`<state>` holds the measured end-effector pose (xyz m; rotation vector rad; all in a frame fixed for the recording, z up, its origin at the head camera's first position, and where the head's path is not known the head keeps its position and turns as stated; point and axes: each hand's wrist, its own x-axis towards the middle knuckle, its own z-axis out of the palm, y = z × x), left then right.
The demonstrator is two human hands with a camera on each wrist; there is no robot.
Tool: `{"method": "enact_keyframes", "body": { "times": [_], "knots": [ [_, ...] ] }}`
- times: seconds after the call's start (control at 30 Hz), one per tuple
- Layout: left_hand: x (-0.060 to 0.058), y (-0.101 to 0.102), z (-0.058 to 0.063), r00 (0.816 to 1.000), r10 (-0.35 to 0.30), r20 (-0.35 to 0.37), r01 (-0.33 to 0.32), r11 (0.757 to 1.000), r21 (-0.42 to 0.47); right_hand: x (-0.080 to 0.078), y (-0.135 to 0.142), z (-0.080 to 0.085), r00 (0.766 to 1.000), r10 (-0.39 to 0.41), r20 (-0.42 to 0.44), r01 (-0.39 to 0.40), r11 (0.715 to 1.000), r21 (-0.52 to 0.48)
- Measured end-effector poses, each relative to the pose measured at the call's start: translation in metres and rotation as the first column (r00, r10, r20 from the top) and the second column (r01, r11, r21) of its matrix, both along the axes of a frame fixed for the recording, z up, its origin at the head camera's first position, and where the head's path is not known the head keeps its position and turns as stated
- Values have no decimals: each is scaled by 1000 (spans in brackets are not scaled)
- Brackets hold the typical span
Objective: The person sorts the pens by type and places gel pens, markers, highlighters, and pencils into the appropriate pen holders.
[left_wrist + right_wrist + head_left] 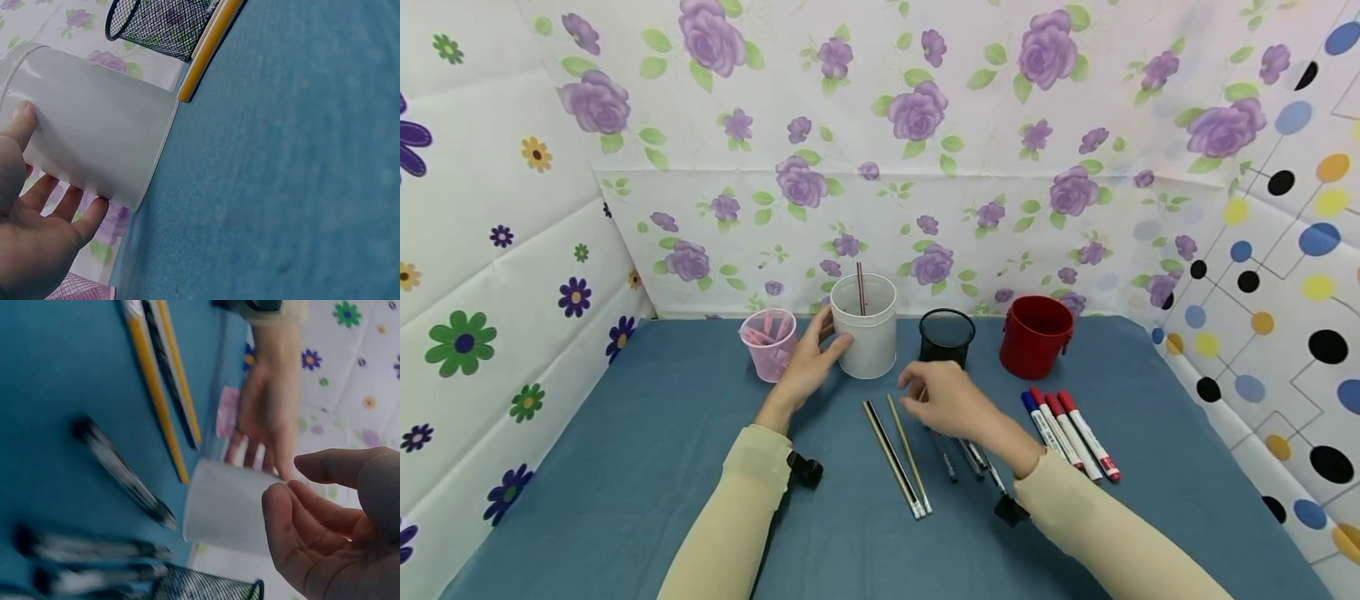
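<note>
My left hand [806, 360] holds the side of a white cup [94, 125], with the thumb on its front and the fingers along its left side. The cup stands upright, and dark red pencils [861, 287] rise out of it. Over the table, in front of the black mesh cup [947, 333], my right hand [951, 400] hovers with loosely bent fingers and nothing in them. Nearest below it lie several pencils, gold ones [156, 394] and a black one [169, 375], side by side. Several dark pens [970, 458] lie partly hidden under the right forearm.
A pink cup [772, 354] with pink items inside stands left of the white cup. At the right is a red cup [1026, 354], with several capped markers [1075, 437] lying before it. Flowered cloth [865, 167] hangs behind the blue table [625, 500].
</note>
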<state>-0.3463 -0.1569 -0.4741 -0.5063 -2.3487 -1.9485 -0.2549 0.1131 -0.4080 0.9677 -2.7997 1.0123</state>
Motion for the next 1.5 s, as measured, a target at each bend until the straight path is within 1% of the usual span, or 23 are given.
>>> {"method": "enact_keyframes", "body": {
  "times": [0.1, 0.27, 0.43, 0.6, 0.7, 0.87, 0.97, 1.1, 1.3, 1.5],
  "knots": [
    [0, -1, 0, 1000, -3, -2, 3, 1000, 6, 10, -4, -11, 999, 10, 38, -12, 999, 43],
    [1, -1, 1, 1000, -9, 5, 9, 1000, 11, 23, -11, -24, 998, 16, 61, -22, 994, 104],
    [1, -1, 1, 1000, -5, 5, 5, 1000, 0, 34, -18, -32, 998, 9, 69, -20, 989, 147],
    [1, -1, 0, 1000, -4, 7, 4, 1000, 3, 41, -26, -38, 996, -6, 91, -11, 982, 189],
    [1, -1, 0, 1000, -6, 7, 6, 1000, 5, 43, -30, -40, 995, -21, 93, 1, 977, 211],
    [1, -2, 1, 1000, -8, 7, 8, 1000, 5, 46, -35, -43, 999, -26, 43, 14, 968, 251],
    [1, -1, 1, 1000, -8, 7, 8, 1000, 4, 48, -38, -43, 999, -19, 31, 10, 965, 262],
    [1, -1, 1, 1000, -10, 2, 10, 1000, 4, 50, -42, -43, 999, -15, 49, 1, 964, 265],
    [2, -1, 2, 1000, -7, 10, 7, 1000, 0, 52, -47, -43, 998, -28, 60, 11, 962, 273],
    [2, -1, 2, 1000, -8, 15, 8, 1000, 1, 51, -54, -43, 992, -59, 110, 25, 955, 296]
  ]
}}
